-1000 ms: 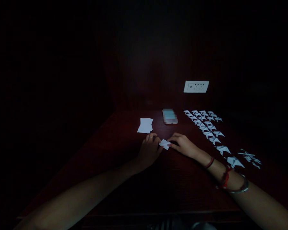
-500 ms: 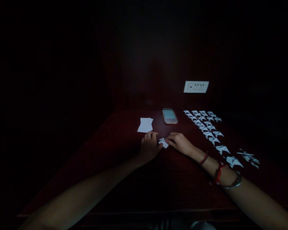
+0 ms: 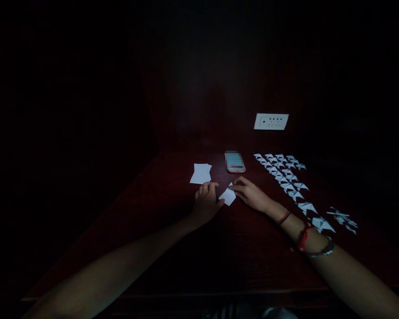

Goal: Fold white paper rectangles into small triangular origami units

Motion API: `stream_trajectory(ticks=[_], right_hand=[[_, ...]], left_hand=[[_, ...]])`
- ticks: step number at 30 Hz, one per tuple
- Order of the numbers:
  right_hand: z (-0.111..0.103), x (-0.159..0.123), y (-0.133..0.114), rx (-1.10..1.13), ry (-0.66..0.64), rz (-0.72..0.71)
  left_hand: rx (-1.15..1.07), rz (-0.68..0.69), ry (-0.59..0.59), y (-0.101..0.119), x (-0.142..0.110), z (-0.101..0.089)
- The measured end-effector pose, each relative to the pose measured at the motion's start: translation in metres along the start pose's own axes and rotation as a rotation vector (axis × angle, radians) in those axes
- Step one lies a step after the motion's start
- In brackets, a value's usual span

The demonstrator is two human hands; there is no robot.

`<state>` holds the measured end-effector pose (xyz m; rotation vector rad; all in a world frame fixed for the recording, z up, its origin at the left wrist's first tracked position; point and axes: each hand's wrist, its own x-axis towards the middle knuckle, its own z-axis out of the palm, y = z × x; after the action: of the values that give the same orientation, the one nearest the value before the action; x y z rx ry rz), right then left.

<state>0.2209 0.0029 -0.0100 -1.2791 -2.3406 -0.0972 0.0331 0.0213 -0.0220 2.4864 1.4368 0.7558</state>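
Note:
A small piece of white folded paper (image 3: pixel 229 197) lies on the dark red table between my two hands. My left hand (image 3: pixel 205 203), with a ring on one finger, rests at its left side. The left thumb presses the paper's lower left corner while the index finger is stretched away from it. My right hand (image 3: pixel 252 194) grips the upper right part of the paper between thumb and fingers. That arm wears a red bracelet (image 3: pixel 304 237) and other bands. Just beyond my left hand is a stack of white paper sheets (image 3: pixel 201 173).
A phone (image 3: pixel 235 162) with a blurred screen lies at the back of the table (image 3: pixel 166 195). Rows of folded white paper pieces (image 3: pixel 287 177) run along the right side. Thin paper scraps (image 3: pixel 342 218) lie beyond them. A white socket plate (image 3: pixel 271 121) is on the wall.
The paper between my hands has gone from a smaller folded shape to a wider, flatter one, its upper flap raised by my right hand. My left hand has shifted slightly away from me.

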Motion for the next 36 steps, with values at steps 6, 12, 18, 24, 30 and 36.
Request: stream_trajectory(ticks=[6, 12, 18, 24, 30, 36], right_hand=[[-0.003, -0.003, 0.009, -0.011, -0.036, -0.038], [-0.008, -0.003, 0.004, -0.038, -0.032, -0.039], [-0.008, -0.003, 0.006, -0.014, -0.076, -0.060], [-0.009, -0.006, 0.011, 0.019, -0.158, -0.091], [-0.011, -0.005, 0.010, -0.017, -0.176, -0.095], [-0.012, -0.005, 0.009, -0.056, -0.188, -0.126]], left_hand=[[-0.008, 0.007, -0.016, -0.002, 0.000, 0.002], [0.003, 0.035, -0.039, -0.005, 0.001, 0.003], [-0.043, 0.050, -0.072, -0.007, 0.001, 0.002], [-0.077, 0.065, -0.091, -0.008, 0.002, 0.002], [-0.099, 0.083, -0.107, -0.009, 0.003, 0.002], [-0.111, 0.091, -0.109, -0.010, 0.004, 0.002]])
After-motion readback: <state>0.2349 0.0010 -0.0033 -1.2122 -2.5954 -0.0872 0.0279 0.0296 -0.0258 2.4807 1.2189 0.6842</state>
